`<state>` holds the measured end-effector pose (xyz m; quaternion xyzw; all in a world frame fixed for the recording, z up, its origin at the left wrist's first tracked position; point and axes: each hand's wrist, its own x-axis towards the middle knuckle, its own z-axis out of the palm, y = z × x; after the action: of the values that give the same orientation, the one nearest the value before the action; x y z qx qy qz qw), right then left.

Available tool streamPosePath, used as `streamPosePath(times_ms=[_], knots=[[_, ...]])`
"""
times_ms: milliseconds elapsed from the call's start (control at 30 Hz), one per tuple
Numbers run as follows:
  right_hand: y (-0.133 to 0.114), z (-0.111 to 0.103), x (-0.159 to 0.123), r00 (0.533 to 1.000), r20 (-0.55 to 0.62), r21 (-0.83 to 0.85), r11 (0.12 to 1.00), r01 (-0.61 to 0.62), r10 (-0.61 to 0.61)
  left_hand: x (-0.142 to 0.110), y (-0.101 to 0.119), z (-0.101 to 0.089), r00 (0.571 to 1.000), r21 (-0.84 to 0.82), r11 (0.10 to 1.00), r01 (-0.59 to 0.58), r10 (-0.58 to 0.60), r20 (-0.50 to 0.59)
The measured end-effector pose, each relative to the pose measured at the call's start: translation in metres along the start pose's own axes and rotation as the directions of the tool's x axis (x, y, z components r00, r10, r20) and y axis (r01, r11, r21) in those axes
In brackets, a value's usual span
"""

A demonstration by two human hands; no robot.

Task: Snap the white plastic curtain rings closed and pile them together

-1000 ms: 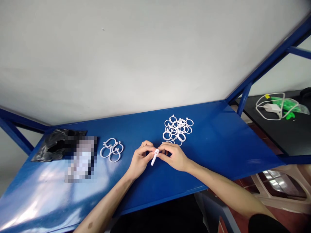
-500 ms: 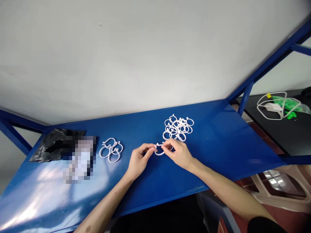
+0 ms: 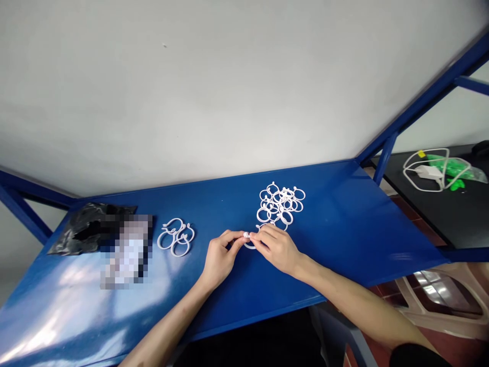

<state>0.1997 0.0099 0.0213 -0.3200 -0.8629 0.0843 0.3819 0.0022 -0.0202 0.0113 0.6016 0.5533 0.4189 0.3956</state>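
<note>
Between my two hands, just above the blue table (image 3: 324,224), is a white plastic curtain ring (image 3: 250,246) with a small knob at its top. My left hand (image 3: 219,257) pinches the ring by this knob with thumb and forefinger. From the other side, the fingertips of my right hand (image 3: 277,248) press together on the ring close to the same spot. My fingers cover much of the ring, so whether it is closed cannot be made out. Behind my right hand lies a pile of similar white rings (image 3: 284,200). Left of my left hand, several rings with gaps (image 3: 176,233) lie grouped.
A crumpled black plastic bag (image 3: 82,229) lies at the table's left, beside a blurred-out packet (image 3: 130,250). A blue frame bar (image 3: 420,97) rises on the right. Beyond it, a black surface carries a white cable with a charger (image 3: 430,173) and a green bag (image 3: 453,164).
My hands have drawn together, and my right fingers have come left to the ring's knob. A gap showed at the ring's top before; fingers now cover it.
</note>
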Motion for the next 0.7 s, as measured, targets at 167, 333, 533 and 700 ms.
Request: streamPosePath(times_ms=[167,333,533,700], knots=[[-0.002,-0.001,0.001,0.999,0.041,0.163,0.986,-0.027,0.021,-0.001,0.000,0.001,0.994,0.062,0.994,-0.088,0.092,-0.058],[-0.005,-0.002,0.002,0.999,0.028,0.252,0.967,-0.028,0.022,-0.004,0.004,0.000,0.961,0.168,0.951,-0.260,0.272,-0.053],[0.007,-0.009,0.009,0.999,0.039,0.141,0.990,-0.029,0.023,0.008,0.004,-0.010,0.905,0.396,0.821,-0.412,0.419,0.072],[0.048,-0.043,0.012,0.952,-0.083,-0.151,0.940,-0.305,0.296,0.022,-0.003,-0.053,0.906,0.838,0.533,-0.119,0.403,-0.127]])
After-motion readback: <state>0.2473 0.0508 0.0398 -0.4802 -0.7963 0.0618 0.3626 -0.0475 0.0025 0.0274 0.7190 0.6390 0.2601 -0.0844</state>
